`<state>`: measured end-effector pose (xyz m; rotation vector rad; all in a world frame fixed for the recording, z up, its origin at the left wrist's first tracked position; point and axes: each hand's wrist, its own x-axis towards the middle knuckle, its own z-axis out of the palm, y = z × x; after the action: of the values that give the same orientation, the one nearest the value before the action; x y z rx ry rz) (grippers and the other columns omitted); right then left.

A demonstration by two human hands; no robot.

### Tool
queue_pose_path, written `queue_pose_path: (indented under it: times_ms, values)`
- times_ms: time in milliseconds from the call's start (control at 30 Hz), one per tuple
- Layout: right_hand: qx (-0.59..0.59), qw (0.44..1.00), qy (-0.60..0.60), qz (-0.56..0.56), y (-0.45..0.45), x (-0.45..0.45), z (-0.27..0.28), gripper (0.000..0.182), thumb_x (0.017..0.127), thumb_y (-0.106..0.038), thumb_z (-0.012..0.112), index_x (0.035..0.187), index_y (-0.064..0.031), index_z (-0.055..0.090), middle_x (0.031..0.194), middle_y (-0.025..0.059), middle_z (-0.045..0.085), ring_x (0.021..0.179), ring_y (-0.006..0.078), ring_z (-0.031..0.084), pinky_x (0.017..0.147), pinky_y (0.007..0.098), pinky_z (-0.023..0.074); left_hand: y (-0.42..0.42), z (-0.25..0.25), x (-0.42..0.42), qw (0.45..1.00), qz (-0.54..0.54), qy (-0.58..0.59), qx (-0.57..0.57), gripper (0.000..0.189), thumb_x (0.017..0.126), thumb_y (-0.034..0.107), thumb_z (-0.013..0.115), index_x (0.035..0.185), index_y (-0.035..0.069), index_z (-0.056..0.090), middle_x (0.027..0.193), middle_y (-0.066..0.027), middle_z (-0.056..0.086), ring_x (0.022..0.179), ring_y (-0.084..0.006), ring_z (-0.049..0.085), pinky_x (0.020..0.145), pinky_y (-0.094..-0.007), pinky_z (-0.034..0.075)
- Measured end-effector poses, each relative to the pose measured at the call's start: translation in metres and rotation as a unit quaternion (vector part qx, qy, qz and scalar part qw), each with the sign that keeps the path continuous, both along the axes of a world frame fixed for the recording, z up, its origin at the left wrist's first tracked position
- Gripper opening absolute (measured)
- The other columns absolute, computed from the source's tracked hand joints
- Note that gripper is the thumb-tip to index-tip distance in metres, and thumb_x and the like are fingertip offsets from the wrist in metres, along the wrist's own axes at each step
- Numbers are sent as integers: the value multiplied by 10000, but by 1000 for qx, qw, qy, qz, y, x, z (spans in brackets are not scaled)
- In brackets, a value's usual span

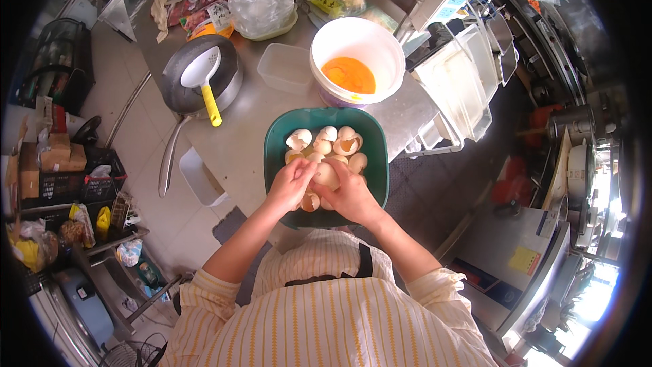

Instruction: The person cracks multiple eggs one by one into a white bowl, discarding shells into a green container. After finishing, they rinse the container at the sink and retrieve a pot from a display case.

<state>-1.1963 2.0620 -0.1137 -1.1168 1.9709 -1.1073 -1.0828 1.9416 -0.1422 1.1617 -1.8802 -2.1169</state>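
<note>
A green plastic basin (377, 199) with several empty, broken eggshells (299, 139) lies right in front of my body. Above it, my right hand (348, 188) has its fingers around a pale egg or eggshell (326, 175). My left hand (294, 183) is close beside it, thumb and fingertips together near the egg; whether it grips anything is hidden. Beyond the basin stands a white plastic bucket (357, 35) with orange-yellow beaten or broken egg (349, 75) at its bottom.
On the metal worktop (244, 127), a frying pan (232, 79) holds a slotted ladle (211, 102) with a yellow handle. A clear plastic container (285, 67) sits by the bucket. Plastic bags (260, 0) lie at the back; a rack with clear bins (453, 81) stands right.
</note>
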Motion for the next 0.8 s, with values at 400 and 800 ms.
queue_pose_path:
  times_ms: [400,800]
  values:
    - [-188,924,296,-153,-60,-76,44,460,807,-11,603,1249,-65,484,1119,226,520,933,402,592,747,406,527,-6,0,4,998,10,56,-20,177,951,175,527,952,-1,546,738,-16,578,702,-75,550,641,-217,425]
    - [-166,887,-427,-60,-41,-56,64,376,982,-247,424,1288,-29,436,971,116,625,696,119,588,620,253,498,-22,6,14,989,25,146,-10,180,923,162,572,992,-3,551,857,-29,617,812,-94,592,712,-237,460]
